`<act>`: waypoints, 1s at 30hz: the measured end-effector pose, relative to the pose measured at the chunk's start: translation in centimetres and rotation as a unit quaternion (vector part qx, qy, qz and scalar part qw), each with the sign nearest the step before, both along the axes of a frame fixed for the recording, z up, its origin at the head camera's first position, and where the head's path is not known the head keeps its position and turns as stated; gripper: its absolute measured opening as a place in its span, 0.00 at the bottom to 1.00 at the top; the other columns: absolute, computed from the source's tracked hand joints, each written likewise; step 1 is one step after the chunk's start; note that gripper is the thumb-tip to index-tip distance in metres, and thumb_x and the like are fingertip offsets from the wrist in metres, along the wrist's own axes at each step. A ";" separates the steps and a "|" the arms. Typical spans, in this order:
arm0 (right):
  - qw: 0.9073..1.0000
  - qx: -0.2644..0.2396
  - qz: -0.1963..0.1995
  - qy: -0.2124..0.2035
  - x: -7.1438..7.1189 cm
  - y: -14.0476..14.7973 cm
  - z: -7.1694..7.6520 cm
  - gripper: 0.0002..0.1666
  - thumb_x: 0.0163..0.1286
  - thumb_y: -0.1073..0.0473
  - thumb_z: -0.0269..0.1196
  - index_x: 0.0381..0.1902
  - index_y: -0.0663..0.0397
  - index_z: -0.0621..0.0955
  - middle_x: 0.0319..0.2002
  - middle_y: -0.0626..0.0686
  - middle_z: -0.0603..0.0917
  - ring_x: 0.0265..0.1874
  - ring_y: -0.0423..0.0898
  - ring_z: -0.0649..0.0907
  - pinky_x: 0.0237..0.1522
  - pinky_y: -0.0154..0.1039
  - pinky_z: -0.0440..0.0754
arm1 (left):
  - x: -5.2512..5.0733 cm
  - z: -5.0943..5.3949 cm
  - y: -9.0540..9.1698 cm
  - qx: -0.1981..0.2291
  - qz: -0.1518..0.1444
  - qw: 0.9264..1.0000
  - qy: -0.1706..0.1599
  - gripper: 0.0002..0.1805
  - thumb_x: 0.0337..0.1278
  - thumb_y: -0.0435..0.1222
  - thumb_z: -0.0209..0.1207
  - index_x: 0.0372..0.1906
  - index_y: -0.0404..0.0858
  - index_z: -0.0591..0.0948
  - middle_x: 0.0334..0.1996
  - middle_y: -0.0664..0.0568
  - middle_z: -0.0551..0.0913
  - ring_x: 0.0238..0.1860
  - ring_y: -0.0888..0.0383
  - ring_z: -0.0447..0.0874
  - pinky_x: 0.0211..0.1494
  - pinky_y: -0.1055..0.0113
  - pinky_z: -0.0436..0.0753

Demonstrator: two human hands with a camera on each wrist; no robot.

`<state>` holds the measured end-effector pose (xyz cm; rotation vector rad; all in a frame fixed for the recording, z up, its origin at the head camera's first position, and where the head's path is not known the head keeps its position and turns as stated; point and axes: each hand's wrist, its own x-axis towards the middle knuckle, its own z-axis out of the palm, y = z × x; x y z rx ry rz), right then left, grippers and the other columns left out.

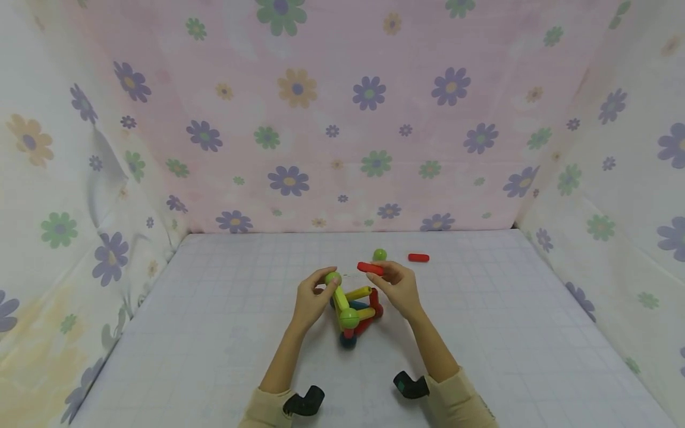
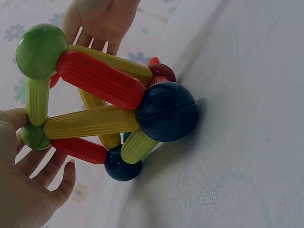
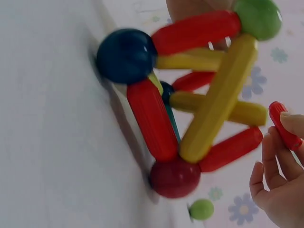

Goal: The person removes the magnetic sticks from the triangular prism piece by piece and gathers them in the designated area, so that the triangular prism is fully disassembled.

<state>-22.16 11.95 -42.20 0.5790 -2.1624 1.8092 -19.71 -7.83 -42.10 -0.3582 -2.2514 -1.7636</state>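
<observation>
A frame of coloured rods and balls, a magnetic building toy by its look, rests on the white table; a dark blue ball [image 2: 166, 111] and a dark red ball [image 3: 175, 178] form lower corners. My left hand [image 1: 308, 301] pinches a green ball [image 1: 333, 278] at the frame's upper left corner, thumb and fingertips on it. A second green ball [image 1: 349, 318] tops the near corner. To the right, my right hand [image 1: 402, 291] holds a loose red rod [image 1: 370, 268] between thumb and fingers, above the frame and apart from it. One yellow rod [image 1: 358, 293] has a free end pointing right.
Behind the right hand lie a loose green ball [image 1: 380, 254] and another red rod [image 1: 418, 257]. The table [image 1: 225, 321] meets flowered cloth walls [image 1: 342, 125] at the back and both sides. Dark curved pieces [image 1: 305, 402] sit at both sleeves' cuffs.
</observation>
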 end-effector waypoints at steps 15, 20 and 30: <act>0.995 0.023 -0.050 -0.081 -3.3 8.3 -3.5 0.19 0.63 0.65 0.63 0.50 0.72 0.78 0.35 0.58 0.83 0.30 0.45 0.83 0.35 0.28 0.80 | -0.1 0.0 0.0 0.008 -0.008 1.000 -0.004 0.15 0.60 0.28 0.56 0.51 0.26 0.78 0.47 0.34 0.81 0.43 0.44 0.79 0.36 0.72 0.76; 0.991 0.033 -0.084 -0.099 -4.7 10.7 -5.9 0.21 0.62 0.59 0.65 0.49 0.68 0.78 0.38 0.54 0.83 0.31 0.43 0.84 0.34 0.30 0.80 | -0.1 0.0 0.0 0.007 -0.008 1.000 -0.006 0.15 0.60 0.28 0.56 0.50 0.26 0.78 0.46 0.33 0.80 0.43 0.43 0.78 0.36 0.72 0.76; 0.979 0.067 -0.118 -0.150 -5.7 13.4 -7.1 0.24 0.63 0.58 0.65 0.51 0.69 0.78 0.41 0.63 0.83 0.25 0.45 0.79 0.26 0.32 0.78 | -1.3 -1.9 -0.1 0.011 -0.007 1.000 0.001 0.15 0.60 0.29 0.57 0.51 0.27 0.78 0.46 0.36 0.81 0.43 0.45 0.79 0.34 0.74 0.77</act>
